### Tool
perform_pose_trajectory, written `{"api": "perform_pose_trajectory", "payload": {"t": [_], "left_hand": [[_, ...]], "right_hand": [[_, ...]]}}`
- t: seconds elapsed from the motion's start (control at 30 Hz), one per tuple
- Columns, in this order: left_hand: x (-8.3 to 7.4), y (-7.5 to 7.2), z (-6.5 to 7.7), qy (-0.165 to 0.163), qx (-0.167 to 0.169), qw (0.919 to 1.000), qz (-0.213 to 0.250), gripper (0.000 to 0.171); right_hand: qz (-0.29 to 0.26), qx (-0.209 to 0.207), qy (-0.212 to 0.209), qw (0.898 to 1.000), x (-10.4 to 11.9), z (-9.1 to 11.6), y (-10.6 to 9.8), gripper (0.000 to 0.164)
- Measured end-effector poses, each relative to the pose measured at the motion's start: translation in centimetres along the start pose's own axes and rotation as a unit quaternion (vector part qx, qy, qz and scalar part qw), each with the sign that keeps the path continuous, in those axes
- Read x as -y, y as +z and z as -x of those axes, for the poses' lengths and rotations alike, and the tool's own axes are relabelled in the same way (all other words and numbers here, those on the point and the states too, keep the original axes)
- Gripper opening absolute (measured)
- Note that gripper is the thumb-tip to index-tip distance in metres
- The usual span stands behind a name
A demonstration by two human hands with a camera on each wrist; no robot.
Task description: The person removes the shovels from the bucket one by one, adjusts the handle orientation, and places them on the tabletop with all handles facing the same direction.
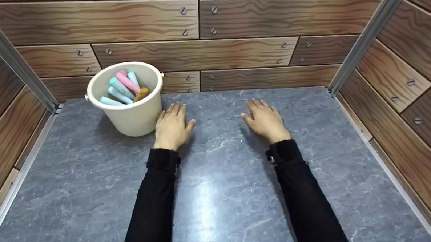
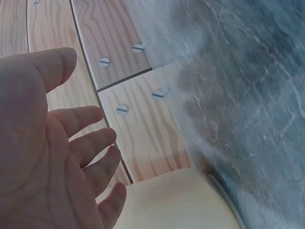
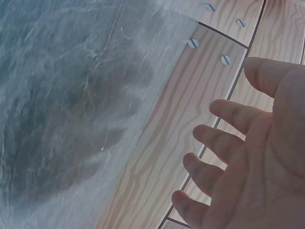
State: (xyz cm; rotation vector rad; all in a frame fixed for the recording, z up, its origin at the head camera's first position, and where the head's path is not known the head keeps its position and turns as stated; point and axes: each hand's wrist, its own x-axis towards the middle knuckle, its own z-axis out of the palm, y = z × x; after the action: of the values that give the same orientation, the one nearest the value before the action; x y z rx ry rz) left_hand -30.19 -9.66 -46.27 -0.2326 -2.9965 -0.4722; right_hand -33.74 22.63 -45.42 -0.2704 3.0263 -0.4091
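My left hand (image 1: 173, 126) is held palm down over the grey marbled table (image 1: 217, 164), fingers extended and thumb apart, right beside a cream bucket (image 1: 133, 119). In the left wrist view the bucket's wall (image 2: 176, 205) lies just past the little finger, and nothing is in the palm. Several light blue handles (image 1: 121, 87), a pink handle (image 1: 128, 80) and a brown wooden-looking one (image 1: 141, 94) stick up inside the bucket; their lower ends are hidden. To the right, my right hand (image 1: 266, 120) is likewise spread palm down and holds nothing.
A wood-patterned panel wall (image 1: 194, 54) rises behind the table, with similar panels (image 1: 410, 76) at both sides. Metal posts (image 1: 368, 38) stand in the back corners. The bucket occupies the back left, with white handle knobs (image 1: 162, 75) at its rim.
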Motion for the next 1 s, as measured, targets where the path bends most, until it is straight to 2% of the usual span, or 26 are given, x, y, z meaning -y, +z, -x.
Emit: {"api": "perform_pose_trajectory", "payload": {"t": [0.2, 0.4, 0.53, 0.8, 1.0], "left_hand": [[-0.6, -1.4, 0.3, 0.008, -0.015, 0.9999, -0.002, 0.076], [-1.6, -4.2, 1.1, 0.027, -0.047, 0.9984, 0.015, 0.078], [-1.7, -6.3, 1.8, 0.031, -0.070, 0.9962, 0.041, 0.079], [0.3, -10.1, 3.4, 0.012, -0.137, 0.9878, 0.074, 0.080], [2.7, -11.5, 4.1, -0.008, -0.183, 0.9784, 0.096, 0.079]], "right_hand": [[-0.006, 0.003, 0.003, 1.000, 0.0, 0.0, -0.1, 0.072], [-0.003, 0.000, 0.001, 1.000, 0.0, 0.0, -0.3, 0.072], [-0.002, -0.004, 0.000, 1.000, 0.1, 0.0, -0.5, 0.072], [-0.007, -0.003, -0.001, 1.000, 0.1, 0.2, -0.7, 0.073], [-0.004, -0.006, -0.003, 1.000, 0.2, 0.1, -0.8, 0.073]]}}
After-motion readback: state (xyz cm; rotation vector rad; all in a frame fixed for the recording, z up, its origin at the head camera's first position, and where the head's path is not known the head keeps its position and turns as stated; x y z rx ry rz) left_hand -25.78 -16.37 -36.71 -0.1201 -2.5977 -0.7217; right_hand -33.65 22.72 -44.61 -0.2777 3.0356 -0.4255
